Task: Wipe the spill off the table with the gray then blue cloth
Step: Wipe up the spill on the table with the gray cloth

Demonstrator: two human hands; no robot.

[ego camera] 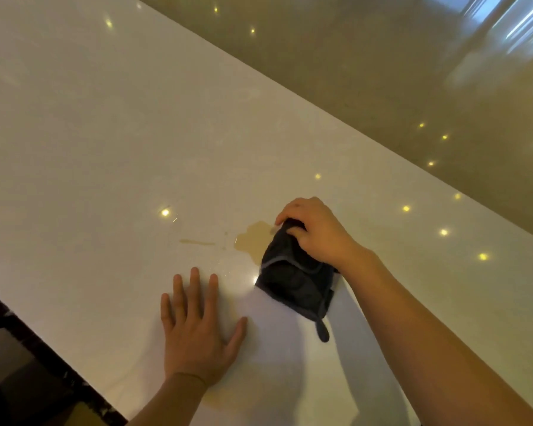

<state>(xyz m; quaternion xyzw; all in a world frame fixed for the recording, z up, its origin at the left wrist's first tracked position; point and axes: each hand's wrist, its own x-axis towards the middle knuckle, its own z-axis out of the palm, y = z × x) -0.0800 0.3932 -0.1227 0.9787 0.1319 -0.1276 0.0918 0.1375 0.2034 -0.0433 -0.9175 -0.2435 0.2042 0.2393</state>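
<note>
A tan liquid spill (253,239) lies on the glossy white table (99,142), with a thin streak (197,242) to its left. My right hand (313,230) grips the top of a dark gray cloth (296,285), which lies bunched on the table and touches the spill's right edge. A small loop tag hangs at the cloth's lower corner. My left hand (197,325) rests flat on the table, fingers spread, below and left of the spill. No blue cloth is in view.
The table's far edge (336,118) runs diagonally from top left to right, with a shiny floor (413,72) beyond. A dark near edge (43,348) cuts across the lower left. Ceiling lights reflect as bright dots on the surfaces.
</note>
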